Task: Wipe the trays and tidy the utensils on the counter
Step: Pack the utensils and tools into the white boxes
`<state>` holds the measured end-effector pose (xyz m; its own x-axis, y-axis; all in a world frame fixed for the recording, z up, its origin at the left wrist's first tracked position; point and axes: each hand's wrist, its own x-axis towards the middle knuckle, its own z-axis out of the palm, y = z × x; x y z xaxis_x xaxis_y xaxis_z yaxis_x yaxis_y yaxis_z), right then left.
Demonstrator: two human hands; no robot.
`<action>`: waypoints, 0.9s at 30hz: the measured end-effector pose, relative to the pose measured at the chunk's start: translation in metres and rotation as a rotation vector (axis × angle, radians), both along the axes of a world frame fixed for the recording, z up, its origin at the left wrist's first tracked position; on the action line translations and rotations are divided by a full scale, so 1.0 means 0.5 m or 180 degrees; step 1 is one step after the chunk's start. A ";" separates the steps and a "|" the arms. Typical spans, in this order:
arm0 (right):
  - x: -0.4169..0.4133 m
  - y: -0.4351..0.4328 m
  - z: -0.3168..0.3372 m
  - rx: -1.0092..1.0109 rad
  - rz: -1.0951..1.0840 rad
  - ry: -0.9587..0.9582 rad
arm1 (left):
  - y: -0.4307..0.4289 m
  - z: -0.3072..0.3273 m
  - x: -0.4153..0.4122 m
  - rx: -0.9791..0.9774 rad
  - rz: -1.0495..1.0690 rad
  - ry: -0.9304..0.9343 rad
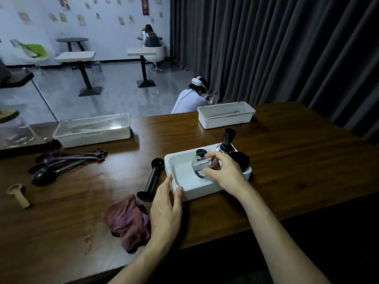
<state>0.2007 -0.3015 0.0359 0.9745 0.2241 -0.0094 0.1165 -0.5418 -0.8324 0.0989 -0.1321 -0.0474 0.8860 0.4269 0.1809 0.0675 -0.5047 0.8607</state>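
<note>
White tray (196, 191) sits mid-table (287, 160) with a chrome tamper (202, 165) inside it, the right hand (221, 171) with its grip clamped round the tamper. The left hand (166, 203) braces the tray's near corner, fingers straight, grip apart. A maroon cloth (129, 222) lies just beside that hand.

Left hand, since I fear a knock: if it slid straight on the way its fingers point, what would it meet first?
The left hand touches the tray at its near left corner; pushed straight on, it would press that wall first. The black tool lies just left, probably missed.
</note>
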 end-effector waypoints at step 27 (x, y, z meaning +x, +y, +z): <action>-0.040 -0.058 -0.056 -0.0099 0.0087 -0.1111 | 0.034 0.049 0.016 0.0229 0.0338 -0.0509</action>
<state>0.1808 -0.3306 0.0079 0.9139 0.2548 0.3160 0.4059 -0.5590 -0.7230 0.1067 -0.1152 -0.0228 0.7943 0.4972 0.3492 -0.0111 -0.5627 0.8266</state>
